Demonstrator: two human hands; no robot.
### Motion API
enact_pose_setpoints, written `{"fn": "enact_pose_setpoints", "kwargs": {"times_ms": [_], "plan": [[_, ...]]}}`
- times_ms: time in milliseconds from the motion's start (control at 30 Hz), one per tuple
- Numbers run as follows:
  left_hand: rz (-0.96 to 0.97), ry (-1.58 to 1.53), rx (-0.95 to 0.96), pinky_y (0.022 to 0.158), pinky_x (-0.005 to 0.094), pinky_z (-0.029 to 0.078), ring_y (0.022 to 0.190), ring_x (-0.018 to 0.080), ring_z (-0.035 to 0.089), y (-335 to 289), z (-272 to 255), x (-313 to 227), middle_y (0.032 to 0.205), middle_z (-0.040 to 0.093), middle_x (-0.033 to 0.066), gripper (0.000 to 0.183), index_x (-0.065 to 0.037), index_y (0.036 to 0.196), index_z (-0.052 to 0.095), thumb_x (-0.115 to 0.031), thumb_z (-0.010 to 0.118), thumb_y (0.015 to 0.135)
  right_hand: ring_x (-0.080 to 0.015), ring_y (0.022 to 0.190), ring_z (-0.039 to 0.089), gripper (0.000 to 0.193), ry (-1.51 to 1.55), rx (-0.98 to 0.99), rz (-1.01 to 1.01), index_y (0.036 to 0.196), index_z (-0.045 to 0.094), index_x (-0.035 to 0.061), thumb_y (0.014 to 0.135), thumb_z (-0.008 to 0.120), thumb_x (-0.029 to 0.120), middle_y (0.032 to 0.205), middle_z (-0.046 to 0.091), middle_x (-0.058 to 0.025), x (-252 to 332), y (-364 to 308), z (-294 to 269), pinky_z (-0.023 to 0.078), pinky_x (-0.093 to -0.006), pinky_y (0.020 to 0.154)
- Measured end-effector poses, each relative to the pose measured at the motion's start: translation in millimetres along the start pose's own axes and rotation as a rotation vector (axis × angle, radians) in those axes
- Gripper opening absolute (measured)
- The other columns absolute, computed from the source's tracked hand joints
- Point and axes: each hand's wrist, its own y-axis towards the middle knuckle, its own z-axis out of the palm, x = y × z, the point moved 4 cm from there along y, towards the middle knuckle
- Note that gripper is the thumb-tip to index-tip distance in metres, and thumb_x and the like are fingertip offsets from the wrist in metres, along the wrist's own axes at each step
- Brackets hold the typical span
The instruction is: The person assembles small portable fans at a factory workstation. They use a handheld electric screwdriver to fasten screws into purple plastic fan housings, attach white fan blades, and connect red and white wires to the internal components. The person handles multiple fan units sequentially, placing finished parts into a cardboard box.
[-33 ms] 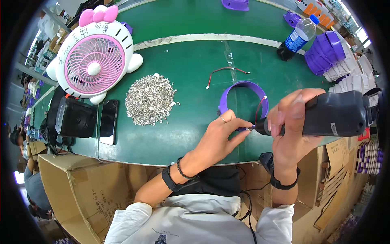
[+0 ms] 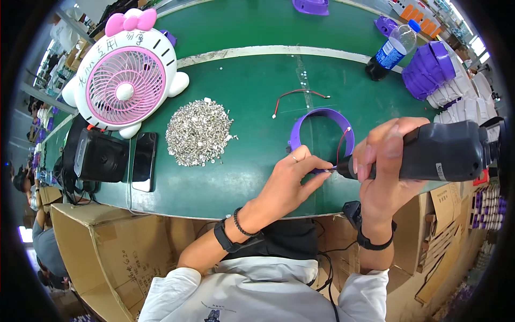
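Observation:
My right hand (image 2: 387, 153) is wrapped around a black electric screwdriver (image 2: 445, 150), which lies nearly level with its tip toward the left. That tip meets the near edge of a purple plastic ring (image 2: 296, 130) on the green table. Pinched between my left thumb and fingers is the same near edge, so my left hand (image 2: 292, 180) is closed on the ring. A short red wire (image 2: 341, 144) runs inside the ring down to the screwdriver tip. Whatever sits right under the tip is too small to make out. Another red wire (image 2: 300, 90) lies beyond the ring.
Left of the ring lies a heap of small screws (image 2: 198, 131). Farther left are a pink and white fan (image 2: 124, 75), a phone (image 2: 144, 161) and a black box-shaped device (image 2: 102, 155). A dark drink bottle (image 2: 390, 53) and stacked purple rings (image 2: 429, 70) stand at far right. Cardboard boxes (image 2: 118, 257) flank me.

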Motion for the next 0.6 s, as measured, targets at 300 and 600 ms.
{"fn": "enact_pose_setpoints", "kwargs": {"times_ms": [300, 600], "plan": [[-0.028, -0.102, -0.083, 0.054, 0.0284, 0.031, 0.062, 0.0124, 0.037, 1.3, -2.2, 5.2, 0.073, 0.043, 0.0022, 0.02, -0.007, 0.098, 0.075, -0.006, 0.082, 0.079, -0.0099, 0.049, 0.047, 0.023, 0.134, -0.218, 0.028, 0.107, 0.051, 0.0037, 0.099, 0.063, 0.022, 0.075, 0.058, -0.0085, 16.8, 13.7, -30.5, 0.04, -0.0233, 0.045], [0.06, -0.03, -0.098, 0.055, 0.0297, 0.034, 0.062, 0.0132, 0.039, 1.2, 0.0, 4.2, 0.071, 0.044, 0.0018, 0.019, -0.004, 0.094, 0.073, -0.003, 0.082, 0.078, -0.0107, 0.054, 0.053, 0.011, 0.081, -0.309, 0.096, 0.102, 0.055, 0.0034, 0.096, 0.064, 0.007, 0.077, 0.062, -0.0098, -1.5, 5.6, -51.8, 0.043, -0.0241, 0.051]]}}
